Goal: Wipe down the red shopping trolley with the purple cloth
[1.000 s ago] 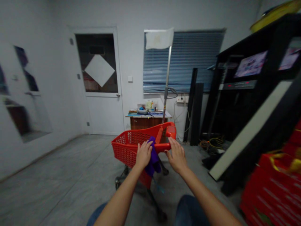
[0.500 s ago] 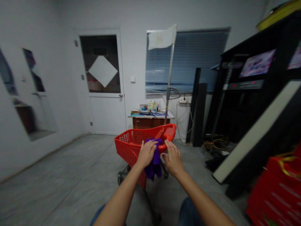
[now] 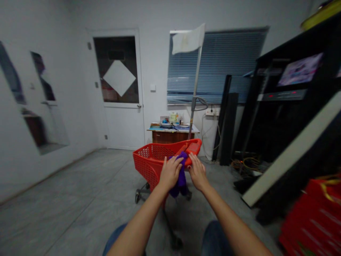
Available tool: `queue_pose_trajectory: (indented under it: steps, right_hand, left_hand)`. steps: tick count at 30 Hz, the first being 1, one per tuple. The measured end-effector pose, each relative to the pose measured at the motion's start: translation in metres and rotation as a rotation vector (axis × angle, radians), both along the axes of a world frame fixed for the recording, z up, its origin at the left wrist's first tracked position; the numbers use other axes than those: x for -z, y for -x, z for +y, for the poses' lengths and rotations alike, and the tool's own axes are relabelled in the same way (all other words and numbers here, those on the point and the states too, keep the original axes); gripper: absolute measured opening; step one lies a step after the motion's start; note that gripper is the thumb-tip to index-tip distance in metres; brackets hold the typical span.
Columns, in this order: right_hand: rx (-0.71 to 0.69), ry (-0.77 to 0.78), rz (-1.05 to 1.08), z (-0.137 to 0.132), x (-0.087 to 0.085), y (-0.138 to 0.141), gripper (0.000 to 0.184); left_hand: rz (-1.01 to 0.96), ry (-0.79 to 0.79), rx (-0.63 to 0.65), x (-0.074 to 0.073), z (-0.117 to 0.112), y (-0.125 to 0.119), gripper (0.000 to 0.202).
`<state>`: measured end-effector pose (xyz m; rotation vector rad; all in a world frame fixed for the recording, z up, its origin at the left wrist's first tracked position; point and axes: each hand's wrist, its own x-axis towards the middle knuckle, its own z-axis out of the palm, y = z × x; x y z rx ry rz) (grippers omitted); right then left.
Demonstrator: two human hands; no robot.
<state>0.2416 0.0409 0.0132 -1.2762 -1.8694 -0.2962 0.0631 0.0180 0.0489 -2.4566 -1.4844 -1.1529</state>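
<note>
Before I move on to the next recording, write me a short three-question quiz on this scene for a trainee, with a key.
1. What does the left hand lie on?
a) a purple cloth
b) a flag
c) a screen

2. True or false: the white shape on the door is a circle.

3. Fill in: the right hand is at the ____ of the red cart.

Key
1: a, the purple cloth.
2: False, it is a diamond.
3: handle.
</note>
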Motion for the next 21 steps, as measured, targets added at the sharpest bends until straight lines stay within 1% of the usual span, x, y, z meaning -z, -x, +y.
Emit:
queue_pose_trajectory:
  steps: [3,5,6,8,10,12,13,15,18,21]
  right_hand:
    - [-0.006,-0.001,0.039,-0.001,0.002,0.003,0.060]
    - [0.010,-0.009,0.085,-0.001,0.005,0.011,0.063]
    - [0.018,-0.016,0.107,-0.001,0.006,0.016,0.065]
    - [0.022,-0.029,0.133,-0.001,0.010,0.025,0.066]
    - [-0.005,-0.035,0.130,-0.002,0.012,0.031,0.065]
    - [-0.055,-0.030,0.107,-0.001,0.011,0.030,0.062]
    - [-0.074,-0.025,0.097,0.001,0.008,0.028,0.060]
    - [-0.071,-0.007,0.095,0.008,0.001,0.020,0.057]
    - [0.046,0.051,0.097,0.027,-0.017,0.006,0.056]
    - [0.113,0.156,-0.026,0.046,-0.031,0.002,0.055]
  left_hand:
    - [-0.044,0.044,-0.082,0.012,0.010,0.022,0.038]
    - [-0.094,0.065,-0.117,0.015,0.013,0.027,0.038]
    - [-0.117,0.066,-0.118,0.014,0.012,0.025,0.038]
    - [-0.139,0.048,-0.083,0.006,0.006,0.014,0.038]
    - [-0.106,0.008,-0.026,-0.004,-0.004,0.000,0.037]
    - [-0.046,-0.039,-0.006,-0.012,-0.013,-0.009,0.036]
    - [-0.018,-0.059,-0.015,-0.013,-0.015,-0.009,0.036]
    - [0.016,-0.089,-0.052,-0.011,-0.017,-0.002,0.036]
    - [0.002,-0.122,-0.135,0.000,-0.014,0.019,0.038]
    - [-0.065,-0.150,-0.244,0.008,-0.010,0.034,0.040]
